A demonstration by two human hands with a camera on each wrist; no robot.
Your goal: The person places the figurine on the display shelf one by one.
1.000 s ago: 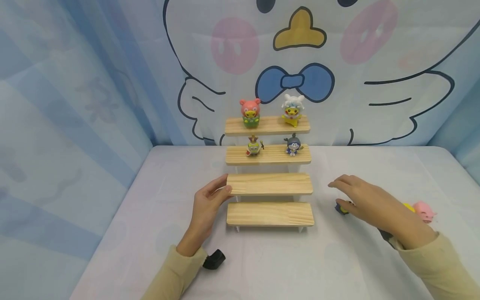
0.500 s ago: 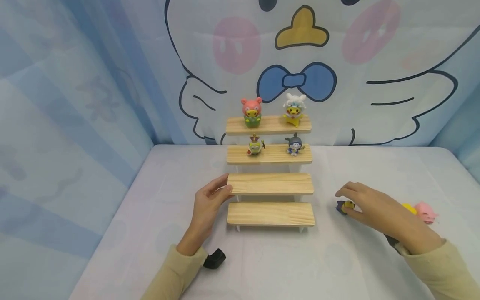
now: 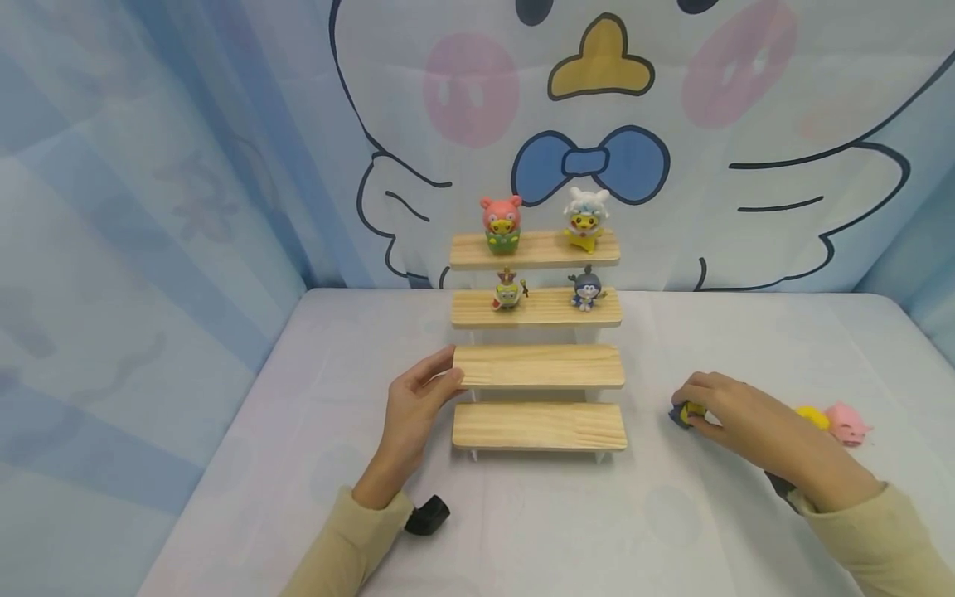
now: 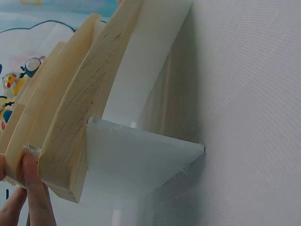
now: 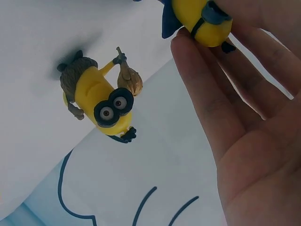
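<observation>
Just past eight o'clock, with the wooden stand (image 3: 537, 427) as the dial's centre, the left hand (image 3: 414, 406) has a pinch on the second step from the bottom, gripping its nine o'clock end between thumb and fingers! Swing round to just past three: the right hand (image 3: 734, 414) is curled in, thumb and fingers grasping a small blue-and-yellow figure (image 3: 694, 410) low over the white table (image 3: 559, 531); whether it touches the cloth, I can't tell. From the right wrist, look, a goggled yellow figure (image 5: 96, 96) clutching something brown, close by those fingers but apart from them. Farther out past three, beyond the wrist, a pink figure (image 3: 846, 424) sits beside something yellow (image 3: 811, 417). Up top, pink-hooded figure (image 3: 501, 225) at eleven, white-hatted figure (image 3: 585, 222) at one! One step down, same hours: crowned figure (image 3: 507, 292) and grey-capped figure (image 3: 587, 290). Down at seven, a black object (image 3: 428, 516) beside the left sleeve (image 3: 358, 535).
</observation>
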